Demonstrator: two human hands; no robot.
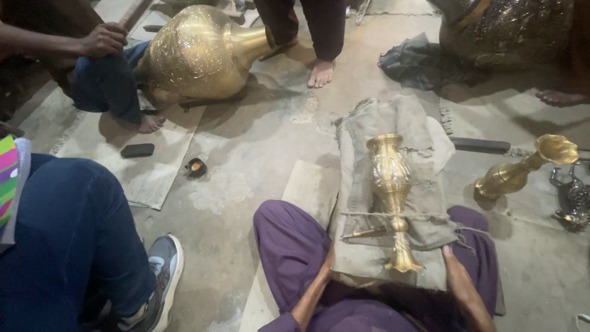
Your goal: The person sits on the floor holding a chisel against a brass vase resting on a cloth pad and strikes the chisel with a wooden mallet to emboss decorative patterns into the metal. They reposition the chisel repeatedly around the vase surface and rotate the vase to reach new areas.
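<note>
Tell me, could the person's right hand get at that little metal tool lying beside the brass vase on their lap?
Probably yes. The right hand grips the edge of the grey cloth, and the small tool lies on that cloth at the far side of the brass vase. Only the vase's slim stem lies between, easy to reach over.

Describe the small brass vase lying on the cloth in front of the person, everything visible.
The brass vase looks like polished golden metal with embossed swirling ribs on its bulbous body. It has a flared mouth at the far end, a narrow stem and a spreading foot nearest the person. It lies on its side along a grey-brown cloth, with a cord across its stem and a thin tool beside it. Neither hand touches it.
</note>
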